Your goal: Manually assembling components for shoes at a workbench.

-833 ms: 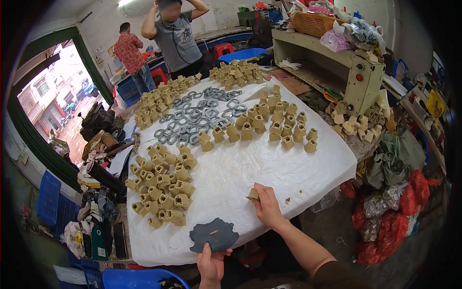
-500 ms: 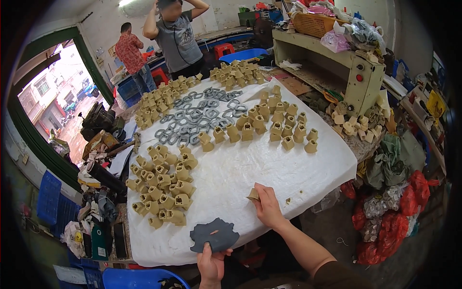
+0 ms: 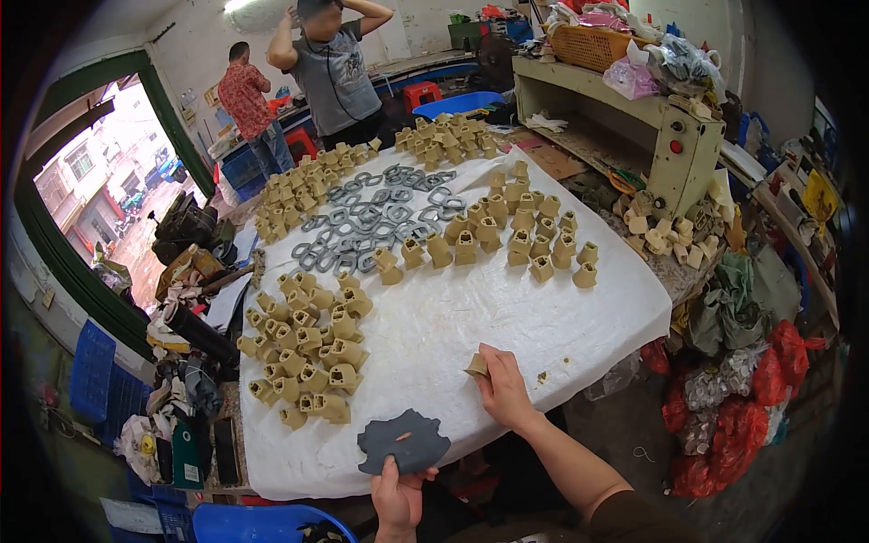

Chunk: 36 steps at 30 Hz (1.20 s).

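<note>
Tan piece (image 3: 475,366) over the white table cover (image 3: 534,312), clamped in the right hand (image 3: 504,387); ragged grey sheet (image 3: 412,442) pinched in the left hand (image 3: 396,498). Left of that grip, blue tub (image 3: 231,521) with dark items (image 3: 321,532) inside; well beyond the right grip, orange basket (image 3: 584,44) heaped with pink and white stuff (image 3: 605,17).

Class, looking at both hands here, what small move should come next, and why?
Probably bring the tan piece in the right hand toward the dark sheet: the left hand holds that sheet by its near edge, and the two held things are apart.
</note>
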{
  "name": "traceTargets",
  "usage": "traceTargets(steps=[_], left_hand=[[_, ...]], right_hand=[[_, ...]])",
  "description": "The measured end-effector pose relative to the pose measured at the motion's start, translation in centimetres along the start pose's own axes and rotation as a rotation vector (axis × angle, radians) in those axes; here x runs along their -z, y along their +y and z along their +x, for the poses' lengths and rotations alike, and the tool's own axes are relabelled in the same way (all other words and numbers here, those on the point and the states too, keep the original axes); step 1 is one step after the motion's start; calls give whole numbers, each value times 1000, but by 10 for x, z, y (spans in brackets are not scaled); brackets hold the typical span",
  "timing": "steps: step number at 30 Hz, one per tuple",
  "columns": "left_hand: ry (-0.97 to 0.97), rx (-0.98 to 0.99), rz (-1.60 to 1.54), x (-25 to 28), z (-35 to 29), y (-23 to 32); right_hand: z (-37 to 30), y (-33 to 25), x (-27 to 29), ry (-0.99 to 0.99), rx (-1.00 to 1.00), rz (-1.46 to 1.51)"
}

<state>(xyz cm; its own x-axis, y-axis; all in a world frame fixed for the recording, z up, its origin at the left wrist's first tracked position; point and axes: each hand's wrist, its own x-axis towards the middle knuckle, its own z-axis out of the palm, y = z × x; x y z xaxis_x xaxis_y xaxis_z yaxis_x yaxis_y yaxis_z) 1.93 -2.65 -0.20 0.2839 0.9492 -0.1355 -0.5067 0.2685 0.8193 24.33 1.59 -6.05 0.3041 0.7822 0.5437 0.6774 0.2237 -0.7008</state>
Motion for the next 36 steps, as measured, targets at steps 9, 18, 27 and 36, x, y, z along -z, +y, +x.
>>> traceTargets(steps=[9,18,27,36], left_hand=[[24,2,32,-2,0,0],[-16,6,-16,2,0,0],[-10,-4,-32,-1,-5,6],[-21,9,-7,-2,-5,5]], right_hand=[[-1,1,-1,12,-1,-23],[1,-2,0,4,-22,-13],[1,-1,-2,32,-4,-42],[-1,0,-2,19,-37,-44]])
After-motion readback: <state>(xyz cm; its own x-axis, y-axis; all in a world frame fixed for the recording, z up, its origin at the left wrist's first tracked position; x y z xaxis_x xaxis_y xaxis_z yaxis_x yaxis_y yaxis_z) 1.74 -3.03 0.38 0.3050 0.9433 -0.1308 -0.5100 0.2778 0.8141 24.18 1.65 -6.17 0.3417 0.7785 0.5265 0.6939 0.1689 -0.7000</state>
